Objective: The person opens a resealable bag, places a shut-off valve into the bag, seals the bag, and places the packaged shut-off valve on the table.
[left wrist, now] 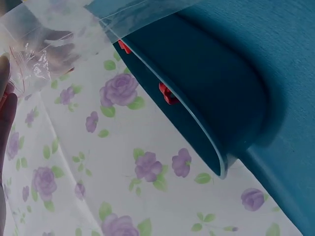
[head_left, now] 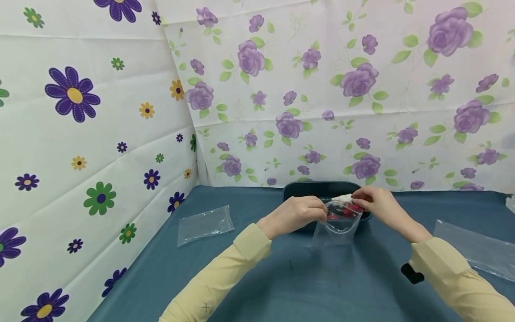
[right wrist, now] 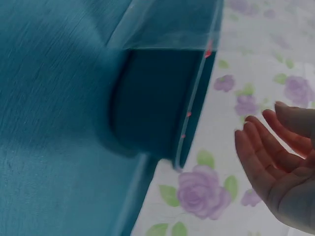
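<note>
A clear zip bag [head_left: 333, 237] hangs upright in front of the dark teal bin [head_left: 290, 193], its mouth spread into a loop. My left hand [head_left: 295, 213] pinches the left side of the bag's mouth; in the left wrist view only its fingers [left wrist: 7, 110] show at the edge. My right hand [head_left: 380, 206] is by the bag's right rim, its fingers loosely bent with nothing visible between them in the right wrist view. Red pieces [head_left: 351, 209] and something white [head_left: 342, 199] show around the bag's mouth and the bin; the bag partly covers them.
One flat clear bag [head_left: 205, 226] lies on the blue tabletop [head_left: 249, 286] at left, another clear bag [head_left: 479, 248] at right. A flowered curtain [head_left: 306, 98] stands right behind the bin, and a second flowered sheet [head_left: 100, 147] borders the left side.
</note>
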A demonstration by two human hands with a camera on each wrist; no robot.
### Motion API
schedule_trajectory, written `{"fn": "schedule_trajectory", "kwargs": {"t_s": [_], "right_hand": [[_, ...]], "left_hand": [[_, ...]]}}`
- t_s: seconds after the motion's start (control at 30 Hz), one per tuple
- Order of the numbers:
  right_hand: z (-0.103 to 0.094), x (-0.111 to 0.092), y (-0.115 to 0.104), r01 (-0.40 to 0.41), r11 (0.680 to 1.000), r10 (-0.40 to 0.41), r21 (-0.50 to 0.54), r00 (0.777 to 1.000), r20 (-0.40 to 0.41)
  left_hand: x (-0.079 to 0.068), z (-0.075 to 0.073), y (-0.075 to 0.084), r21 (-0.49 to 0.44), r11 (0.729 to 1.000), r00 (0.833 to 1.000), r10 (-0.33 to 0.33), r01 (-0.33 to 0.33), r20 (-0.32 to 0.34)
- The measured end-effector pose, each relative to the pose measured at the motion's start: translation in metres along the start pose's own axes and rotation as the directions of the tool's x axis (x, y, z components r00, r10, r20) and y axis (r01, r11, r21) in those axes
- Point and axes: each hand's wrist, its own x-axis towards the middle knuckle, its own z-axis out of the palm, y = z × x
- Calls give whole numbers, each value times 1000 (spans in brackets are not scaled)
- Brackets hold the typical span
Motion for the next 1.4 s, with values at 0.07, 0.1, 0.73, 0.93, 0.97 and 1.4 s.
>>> {"fn": "schedule_trajectory", "kwargs": {"t_s": [0.07, 0.1, 0.73, 0.93, 0.97, 1.4], "right_hand": [[2, 3, 5, -4, 1000, 5, -19, 999, 31], [4, 5, 7, -1, 1000, 3, -28, 999, 42], [27, 34, 33, 85, 977, -52, -196, 984, 169], [31, 32, 35, 99, 961, -58, -259, 985, 160], [32, 32, 35, 104, 956, -61, -274, 985, 162], [42, 35, 35, 181, 913, -122, -365, 976, 178]], "left_hand": [[-2, 0, 0, 14, 1000, 1000, 4, -4, -1], [-3, 0, 0, 22, 1000, 1000, 6, -6, -1], [-7, 1, 2, 23, 999, 999, 26, -26, -22], [-7, 0, 3, 27, 1000, 1000, 12, -12, -7], [-7, 0, 3, 24, 1000, 1000, 10, -10, -6], [-10, 2, 1, 57, 998, 999, 29, -27, -30]]}}
